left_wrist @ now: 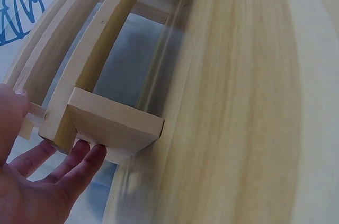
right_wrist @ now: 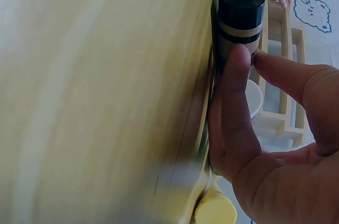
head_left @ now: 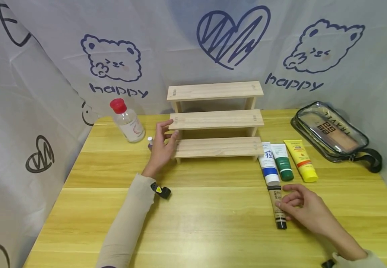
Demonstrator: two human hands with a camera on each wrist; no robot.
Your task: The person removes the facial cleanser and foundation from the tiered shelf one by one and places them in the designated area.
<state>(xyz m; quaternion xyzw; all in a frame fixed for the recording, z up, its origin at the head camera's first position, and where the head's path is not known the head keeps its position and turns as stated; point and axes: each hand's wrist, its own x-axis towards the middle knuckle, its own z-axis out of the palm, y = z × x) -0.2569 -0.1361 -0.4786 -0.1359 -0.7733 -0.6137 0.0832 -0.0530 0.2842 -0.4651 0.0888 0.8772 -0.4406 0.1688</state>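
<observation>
A three-tier wooden stepped shelf (head_left: 216,119) stands against the back. My left hand (head_left: 161,150) holds its left end, thumb at the step between the lower two boards; in the left wrist view the fingertips (left_wrist: 94,152) touch the outside of the end panel. On the table at front right lies a slim tan tube (head_left: 278,203) with a black cap (right_wrist: 241,4). My right hand (head_left: 308,208) pinches this tube near its capped end between thumb and finger. A white and blue tube (head_left: 269,163) lies just beyond the tan one.
Right of the shelf lie a white and green tube (head_left: 282,162) and a yellow tube (head_left: 301,160). Farther right is a clear zip pouch (head_left: 334,130) with a black strap. A red-capped bottle (head_left: 129,124) stands at left. A small white-capped bottle (head_left: 150,140) is partly hidden behind my left hand.
</observation>
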